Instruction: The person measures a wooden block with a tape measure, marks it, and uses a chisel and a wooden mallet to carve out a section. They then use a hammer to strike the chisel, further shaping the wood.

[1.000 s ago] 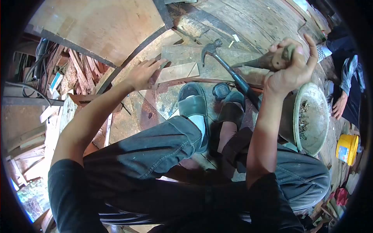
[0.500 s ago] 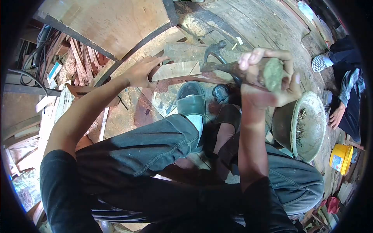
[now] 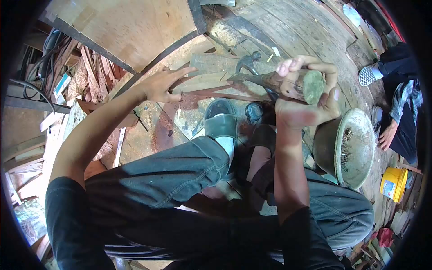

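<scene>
My left hand (image 3: 161, 86) lies at the left end of a pale wood piece (image 3: 204, 83), index finger and thumb stretched apart on either side of it. In my right hand (image 3: 310, 87) is a chisel (image 3: 270, 81) with a thick wooden handle, fingers wrapped round it. The handle's round, greenish butt faces right. Its dark metal end points left, overlapping the right end of the wood piece. Just behind it lies a claw hammer (image 3: 248, 62), its handle partly hidden by the chisel. A wider grey board (image 3: 211, 63) lies behind the wood piece.
A metal basin (image 3: 330, 148) holding small debris stands beside my right knee. Past it are a yellow bucket (image 3: 393, 184) and a seated person's hand (image 3: 388, 135). A large wooden panel (image 3: 126, 31) rises at upper left, with wood scraps (image 3: 92, 74) and cables (image 3: 47, 54) alongside.
My left hand's index finger and thumb have spread farther apart at the wood piece. The chisel has shifted slightly left and down with my right hand, and the wood piece has tilted a little.
</scene>
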Demonstrator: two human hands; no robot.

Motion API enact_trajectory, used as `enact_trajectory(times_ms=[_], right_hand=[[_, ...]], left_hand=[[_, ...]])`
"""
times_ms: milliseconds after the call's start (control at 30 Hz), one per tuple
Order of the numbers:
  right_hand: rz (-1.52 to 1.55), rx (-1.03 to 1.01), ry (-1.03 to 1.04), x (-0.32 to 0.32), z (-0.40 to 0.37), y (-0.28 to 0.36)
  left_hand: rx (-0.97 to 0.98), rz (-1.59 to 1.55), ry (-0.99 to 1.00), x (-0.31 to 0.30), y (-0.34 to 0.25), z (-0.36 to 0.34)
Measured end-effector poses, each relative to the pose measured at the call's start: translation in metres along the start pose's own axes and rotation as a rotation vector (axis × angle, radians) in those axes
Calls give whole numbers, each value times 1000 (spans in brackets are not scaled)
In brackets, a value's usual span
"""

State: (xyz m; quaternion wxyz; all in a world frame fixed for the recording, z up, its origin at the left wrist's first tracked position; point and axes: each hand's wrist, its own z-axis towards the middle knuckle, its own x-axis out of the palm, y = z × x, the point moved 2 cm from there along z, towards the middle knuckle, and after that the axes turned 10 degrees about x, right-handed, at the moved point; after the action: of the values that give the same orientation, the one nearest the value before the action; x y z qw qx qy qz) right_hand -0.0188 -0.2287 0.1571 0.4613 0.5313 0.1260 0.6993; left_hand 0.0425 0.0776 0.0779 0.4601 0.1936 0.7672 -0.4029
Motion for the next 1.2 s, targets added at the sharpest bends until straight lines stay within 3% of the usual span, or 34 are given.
enact_trajectory(times_ms=[67, 300, 367, 433, 500, 700, 767, 900, 1000, 1200], right_hand=[[37, 16, -2, -3, 2, 1], [30, 13, -70, -1, 5, 7], [100, 31, -68, -3, 5, 7], [76, 29, -53, -5, 5, 7], [52, 30, -38, -6, 5, 6], [125, 12, -18, -6, 4, 2], [116, 60, 17, -11, 4, 0], [138, 33, 26, -9, 2, -6], [74, 36, -57, 0, -2, -11], [115, 85, -14, -9, -1, -18]], left_hand=[[103, -60, -93, 2, 5, 1], [113, -128, -22, -21, 0, 0], [-39, -210, 64, -36, -11, 5], [38, -294, -2, -39, -2, 6], [63, -253, -45, -38, 12, 8], [-76, -105, 88, -63, -8, 25], [125, 39, 19, -65, -7, 32], [219, 192, 11, -68, -13, 37], [186, 220, 50, -66, -15, 36], [149, 258, 55, -69, -26, 35]])
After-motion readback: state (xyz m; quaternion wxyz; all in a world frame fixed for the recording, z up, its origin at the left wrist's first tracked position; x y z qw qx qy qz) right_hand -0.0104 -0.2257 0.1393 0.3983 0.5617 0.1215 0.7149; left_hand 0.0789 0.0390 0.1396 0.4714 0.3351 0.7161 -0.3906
